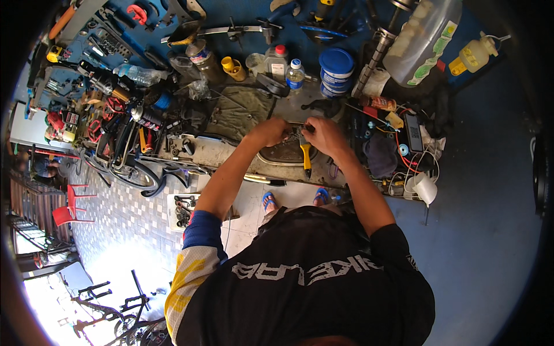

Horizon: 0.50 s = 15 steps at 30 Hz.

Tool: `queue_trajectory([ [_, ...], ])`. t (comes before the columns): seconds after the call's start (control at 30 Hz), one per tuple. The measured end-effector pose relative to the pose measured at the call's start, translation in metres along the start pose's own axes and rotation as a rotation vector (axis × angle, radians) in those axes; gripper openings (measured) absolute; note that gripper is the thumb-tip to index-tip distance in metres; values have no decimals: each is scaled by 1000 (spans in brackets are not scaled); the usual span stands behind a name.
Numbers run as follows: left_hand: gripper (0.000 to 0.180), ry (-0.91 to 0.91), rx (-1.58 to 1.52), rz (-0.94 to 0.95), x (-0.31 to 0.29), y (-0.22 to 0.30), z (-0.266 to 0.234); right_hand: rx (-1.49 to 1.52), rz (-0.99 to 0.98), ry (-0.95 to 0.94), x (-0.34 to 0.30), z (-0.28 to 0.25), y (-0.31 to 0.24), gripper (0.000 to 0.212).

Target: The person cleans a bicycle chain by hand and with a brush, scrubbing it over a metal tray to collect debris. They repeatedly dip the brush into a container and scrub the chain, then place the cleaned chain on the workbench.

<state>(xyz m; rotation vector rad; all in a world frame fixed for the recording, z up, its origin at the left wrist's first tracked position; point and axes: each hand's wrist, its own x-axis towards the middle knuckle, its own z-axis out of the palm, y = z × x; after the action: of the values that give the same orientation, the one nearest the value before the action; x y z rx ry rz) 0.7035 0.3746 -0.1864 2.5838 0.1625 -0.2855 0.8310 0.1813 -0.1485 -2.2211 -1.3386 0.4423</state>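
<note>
My left hand point(270, 132) and my right hand point(323, 136) meet over a shallow metal tray point(268, 158) on the workbench. Both have their fingers curled in a pinch. A small dark piece seems to run between the fingertips, too small and covered to name. Just below my right fingertips lies a brush point(306, 160) with a yellow handle, pointing toward me; its bristle end is partly covered by the fingers. Beyond my left hand, a stained grey-green cloth point(236, 109) is spread on the bench.
Along the back stand a blue bucket point(336, 72), a red-capped bottle point(277, 62) and a small clear bottle point(295, 75). Cables and a phone point(413, 132) clutter the right end. Tools crowd the left, near a bicycle wheel point(138, 176). A white crate point(183, 210) sits on the floor.
</note>
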Motion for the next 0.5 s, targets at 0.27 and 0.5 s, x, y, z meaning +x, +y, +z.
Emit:
queue_trajectory([
  [0.27, 34, 744, -443, -383, -50, 49, 8, 57, -88, 149, 11, -25, -40, 26],
  [0.5, 78, 722, -1328, -485, -42, 71, 41, 207, -250, 323, 12, -44, -84, 24],
])
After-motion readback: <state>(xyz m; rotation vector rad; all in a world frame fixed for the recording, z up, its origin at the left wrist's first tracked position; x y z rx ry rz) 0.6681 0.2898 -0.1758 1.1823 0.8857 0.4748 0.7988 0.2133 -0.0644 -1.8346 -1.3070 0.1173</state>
